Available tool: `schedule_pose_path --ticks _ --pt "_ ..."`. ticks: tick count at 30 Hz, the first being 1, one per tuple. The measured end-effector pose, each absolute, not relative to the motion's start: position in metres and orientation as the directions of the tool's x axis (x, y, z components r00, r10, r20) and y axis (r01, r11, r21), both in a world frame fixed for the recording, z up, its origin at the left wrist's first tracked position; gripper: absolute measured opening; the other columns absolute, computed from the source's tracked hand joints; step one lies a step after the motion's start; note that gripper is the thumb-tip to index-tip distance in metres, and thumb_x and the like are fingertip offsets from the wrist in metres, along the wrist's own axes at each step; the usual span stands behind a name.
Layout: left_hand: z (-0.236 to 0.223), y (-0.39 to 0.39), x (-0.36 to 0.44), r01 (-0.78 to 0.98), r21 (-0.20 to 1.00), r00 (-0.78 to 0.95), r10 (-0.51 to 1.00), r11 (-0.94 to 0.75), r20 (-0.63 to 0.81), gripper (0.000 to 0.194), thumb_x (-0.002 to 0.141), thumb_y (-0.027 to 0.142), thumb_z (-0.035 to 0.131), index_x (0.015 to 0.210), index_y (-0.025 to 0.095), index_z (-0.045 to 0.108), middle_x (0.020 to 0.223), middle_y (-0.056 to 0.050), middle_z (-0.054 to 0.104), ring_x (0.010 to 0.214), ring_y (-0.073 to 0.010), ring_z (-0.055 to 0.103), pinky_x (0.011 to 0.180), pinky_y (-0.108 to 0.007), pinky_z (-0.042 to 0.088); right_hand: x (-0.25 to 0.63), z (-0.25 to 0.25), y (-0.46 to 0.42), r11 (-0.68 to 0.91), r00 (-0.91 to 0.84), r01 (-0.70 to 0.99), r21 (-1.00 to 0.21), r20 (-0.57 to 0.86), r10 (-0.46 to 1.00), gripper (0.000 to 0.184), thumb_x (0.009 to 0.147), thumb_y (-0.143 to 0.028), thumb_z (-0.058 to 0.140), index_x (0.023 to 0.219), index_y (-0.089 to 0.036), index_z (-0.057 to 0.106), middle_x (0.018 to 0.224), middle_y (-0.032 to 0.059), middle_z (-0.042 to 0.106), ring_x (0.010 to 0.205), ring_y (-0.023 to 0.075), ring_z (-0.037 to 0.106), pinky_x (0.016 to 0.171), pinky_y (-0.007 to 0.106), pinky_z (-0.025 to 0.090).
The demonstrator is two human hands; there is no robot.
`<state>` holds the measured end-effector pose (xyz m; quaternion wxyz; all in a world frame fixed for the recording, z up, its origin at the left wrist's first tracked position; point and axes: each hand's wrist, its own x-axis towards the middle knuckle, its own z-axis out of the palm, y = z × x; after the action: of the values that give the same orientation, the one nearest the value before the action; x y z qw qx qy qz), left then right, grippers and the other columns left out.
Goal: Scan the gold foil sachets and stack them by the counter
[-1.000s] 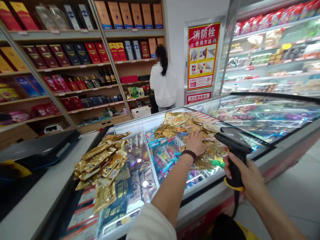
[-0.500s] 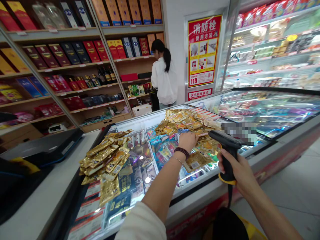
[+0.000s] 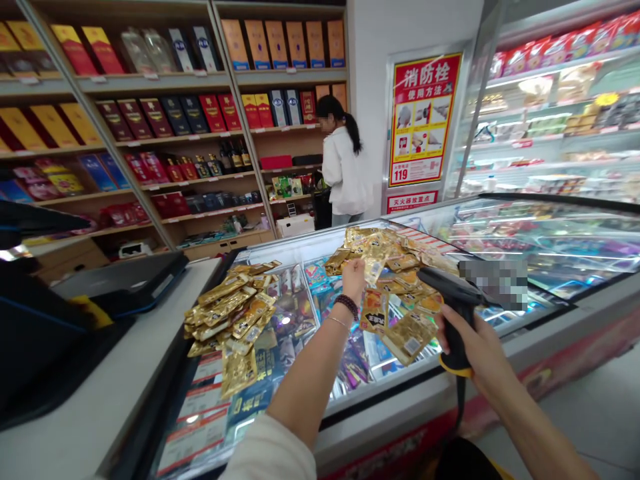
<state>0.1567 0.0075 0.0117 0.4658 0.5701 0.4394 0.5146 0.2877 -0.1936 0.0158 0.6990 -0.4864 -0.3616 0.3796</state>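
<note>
While the right hand (image 3: 467, 350) wrapped firmly around the grip of a black barcode scanner (image 3: 454, 313), the left hand (image 3: 353, 279) rose with its fingers drawn together beside gold snack sachets (image 3: 385, 267) heaped on a glass-topped chest freezer (image 3: 400, 400); whether it pinched one was unclear. Another large sachet pile (image 3: 230, 310) lay near the counter (image 3: 100, 373), many sachets remaining in both heaps.

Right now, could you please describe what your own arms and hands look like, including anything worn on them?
The left hand and right hand are ungloved. The left wrist wears a dark beaded bracelet and a thin metal bracelet, and a white sleeve covers the upper left arm. The right arm shows no sleeve or jewellery.
</note>
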Motion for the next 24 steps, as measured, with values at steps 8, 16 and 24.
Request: schedule_pose_path --ticks 8,16,24 --pt "0.001 -0.029 0.033 -0.252 0.967 0.074 0.997 0.018 0.001 0.029 0.086 0.041 0.063 0.102 0.017 0.068 0.092 -0.008 0.074 0.081 -0.0181 0.071 0.081 -0.038 0.058 0.250 0.012 -0.186 0.118 0.146 0.052 -0.992 0.124 0.982 0.045 0.079 -0.062 0.068 0.071 -0.021 0.051 0.049 -0.0042 0.051 0.039 0.0115 0.044 0.039 0.024 0.036" --pt "0.014 -0.056 -0.044 -0.208 0.967 -0.041 0.989 -0.145 0.140 0.045 0.078 0.052 0.069 0.103 0.015 0.070 0.090 -0.008 0.075 0.074 -0.0176 0.070 0.073 -0.032 0.059 0.189 0.034 -0.191 0.182 -0.006 0.404 -0.897 0.196 0.981 0.040 0.082 -0.063 0.056 0.073 -0.024 0.051 0.041 -0.0051 0.050 0.039 0.0152 0.045 0.047 0.028 0.037" --pt "0.029 -0.063 -0.057 -0.187 0.963 -0.014 0.981 -0.195 0.196 0.044 0.081 0.051 0.065 0.109 0.017 0.069 0.093 -0.008 0.074 0.078 -0.0195 0.070 0.076 -0.034 0.058 0.161 0.042 -0.187 0.270 -0.045 0.523 -0.808 0.290 0.956 0.034 0.081 -0.059 0.054 0.077 -0.025 0.056 0.041 -0.0047 0.049 0.039 0.0192 0.049 0.047 0.030 0.037"
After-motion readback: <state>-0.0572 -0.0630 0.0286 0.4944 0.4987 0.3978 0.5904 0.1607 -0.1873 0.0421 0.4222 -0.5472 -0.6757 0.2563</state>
